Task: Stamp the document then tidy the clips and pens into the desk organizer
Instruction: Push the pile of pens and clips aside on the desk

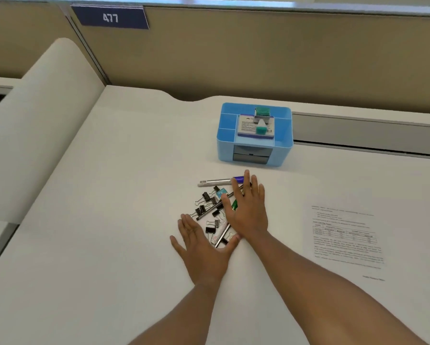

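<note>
While our two hands lie flat on the white surface [109, 245], a loose heap of black binder clips [207, 205] and pens [222, 234] sits between them, the left hand [201, 247] at its near left edge and the right hand [247, 210] pressed over its right side. We keep both hands spread wide, fingers straight, gripping nothing; the left thumb touches the near end of the pile, and the right palm covers a green pen [234, 204] and the shaft of a dark one. A silvery pen with a blue cap [220, 181] lies crosswise at the far edge, its cap under our right fingertips. Beyond it stands the desk organizer [255, 135], a glossy blue plastic box with rounded corners, divided compartments and a grey drawer front, carrying a white-and-green stamp [261, 127] on a flat labelled case. The printed document [347, 236] lies flat, well apart on our right
</note>
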Tool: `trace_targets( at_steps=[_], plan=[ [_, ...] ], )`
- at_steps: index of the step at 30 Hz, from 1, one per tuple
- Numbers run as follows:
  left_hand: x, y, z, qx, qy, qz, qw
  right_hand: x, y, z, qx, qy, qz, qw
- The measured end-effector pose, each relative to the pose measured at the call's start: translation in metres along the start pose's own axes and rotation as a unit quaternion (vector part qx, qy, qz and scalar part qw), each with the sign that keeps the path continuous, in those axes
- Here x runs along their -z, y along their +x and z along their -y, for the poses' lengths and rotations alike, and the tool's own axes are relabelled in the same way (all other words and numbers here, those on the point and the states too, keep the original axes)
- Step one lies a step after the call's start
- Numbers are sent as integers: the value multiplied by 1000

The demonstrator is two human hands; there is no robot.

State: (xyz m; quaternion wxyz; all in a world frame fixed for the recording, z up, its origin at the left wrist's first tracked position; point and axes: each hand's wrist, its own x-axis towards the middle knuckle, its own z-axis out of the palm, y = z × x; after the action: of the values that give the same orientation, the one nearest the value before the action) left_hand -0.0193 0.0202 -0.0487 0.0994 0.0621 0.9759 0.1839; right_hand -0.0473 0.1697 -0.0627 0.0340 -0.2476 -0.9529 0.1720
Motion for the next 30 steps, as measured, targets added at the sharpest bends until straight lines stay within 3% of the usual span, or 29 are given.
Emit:
trace_targets(
  at_steps=[30],
  plan=[
    [27,54,64,6,50,-24,998,-33,33,82,140,29,40,989]
  ],
)
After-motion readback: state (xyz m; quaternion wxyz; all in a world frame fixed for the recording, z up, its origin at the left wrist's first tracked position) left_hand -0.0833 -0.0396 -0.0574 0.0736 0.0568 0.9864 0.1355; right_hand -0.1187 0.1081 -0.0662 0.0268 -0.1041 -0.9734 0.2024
